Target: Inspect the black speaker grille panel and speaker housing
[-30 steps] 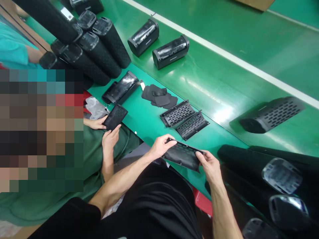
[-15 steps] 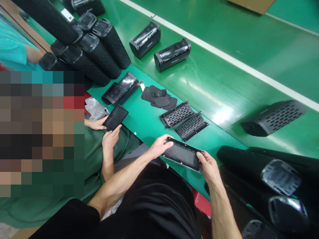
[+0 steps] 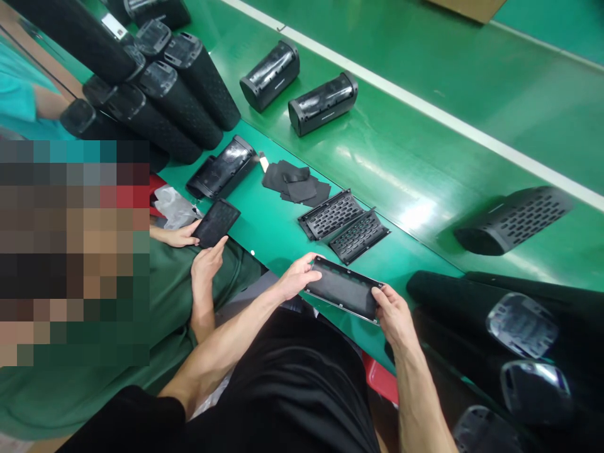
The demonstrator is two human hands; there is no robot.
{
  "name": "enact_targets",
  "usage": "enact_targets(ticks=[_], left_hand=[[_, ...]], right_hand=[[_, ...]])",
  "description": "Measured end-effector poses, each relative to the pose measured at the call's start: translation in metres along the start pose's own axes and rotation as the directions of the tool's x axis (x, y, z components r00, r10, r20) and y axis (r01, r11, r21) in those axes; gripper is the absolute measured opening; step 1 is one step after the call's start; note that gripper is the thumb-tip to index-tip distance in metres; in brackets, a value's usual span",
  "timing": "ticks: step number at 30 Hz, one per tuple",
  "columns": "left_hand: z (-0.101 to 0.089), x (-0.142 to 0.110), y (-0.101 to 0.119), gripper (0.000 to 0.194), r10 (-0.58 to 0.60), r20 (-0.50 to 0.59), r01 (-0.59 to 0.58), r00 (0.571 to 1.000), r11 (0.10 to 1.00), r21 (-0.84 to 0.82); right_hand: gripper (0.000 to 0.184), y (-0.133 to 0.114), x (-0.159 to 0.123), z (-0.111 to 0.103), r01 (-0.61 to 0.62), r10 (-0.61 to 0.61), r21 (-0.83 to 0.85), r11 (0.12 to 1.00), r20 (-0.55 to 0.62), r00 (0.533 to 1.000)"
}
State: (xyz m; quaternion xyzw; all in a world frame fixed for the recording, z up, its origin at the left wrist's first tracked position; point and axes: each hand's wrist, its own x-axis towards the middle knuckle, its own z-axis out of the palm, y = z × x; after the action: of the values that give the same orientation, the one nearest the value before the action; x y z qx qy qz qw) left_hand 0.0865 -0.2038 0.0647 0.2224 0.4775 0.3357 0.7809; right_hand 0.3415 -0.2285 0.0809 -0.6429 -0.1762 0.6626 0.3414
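Between my two hands is a black speaker grille panel (image 3: 346, 290), a shallow rectangle with a raised rim and small pale tabs along its edges; a dark sheet covers its inside. My left hand (image 3: 301, 277) grips the left end, thumb on the inner face. My right hand (image 3: 391, 309) pinches the right end, thumb on top and fingers beneath. Just beyond the panel, two slotted black grilles (image 3: 360, 236) lie side by side on the green table (image 3: 278, 242). Farther left is a loose pile of dark cloth pieces (image 3: 302, 184).
A co-worker's hands (image 3: 207, 264) hold a similar black panel (image 3: 217, 223) at my left. Black speaker housings (image 3: 323, 104) stand across the table. Tall dark cylinders are stacked at back left, and more dark cylinders (image 3: 523, 324) lie close on my right. A red stool (image 3: 381, 377) shows below.
The whole view has shifted slightly, so things sit a little farther left. Both my hands keep the same hold on the panel.
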Motion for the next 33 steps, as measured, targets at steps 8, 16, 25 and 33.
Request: enact_targets(ticks=[8,16,25,33], left_hand=[[-0.002,-0.009,0.008,0.088,-0.07,0.108,0.076,0.992,0.996,-0.047],[-0.003,-0.009,0.009,0.097,-0.066,0.126,0.069,0.99,0.998,-0.013],[-0.004,-0.009,0.008,0.085,-0.078,0.11,0.079,0.991,0.997,-0.012],[-0.003,-0.007,0.005,0.078,-0.095,0.097,0.097,0.991,0.995,-0.025]], right_hand=[[0.044,0.002,0.001,-0.004,0.012,-0.013,0.051,0.999,0.018,1.0],[0.045,0.003,0.003,-0.01,0.012,-0.013,0.058,0.998,0.016,1.0],[0.047,0.006,0.003,-0.012,-0.003,0.002,0.04,0.999,0.016,1.0],[0.048,0.006,0.003,-0.011,-0.007,0.006,0.036,0.999,0.03,1.0]])
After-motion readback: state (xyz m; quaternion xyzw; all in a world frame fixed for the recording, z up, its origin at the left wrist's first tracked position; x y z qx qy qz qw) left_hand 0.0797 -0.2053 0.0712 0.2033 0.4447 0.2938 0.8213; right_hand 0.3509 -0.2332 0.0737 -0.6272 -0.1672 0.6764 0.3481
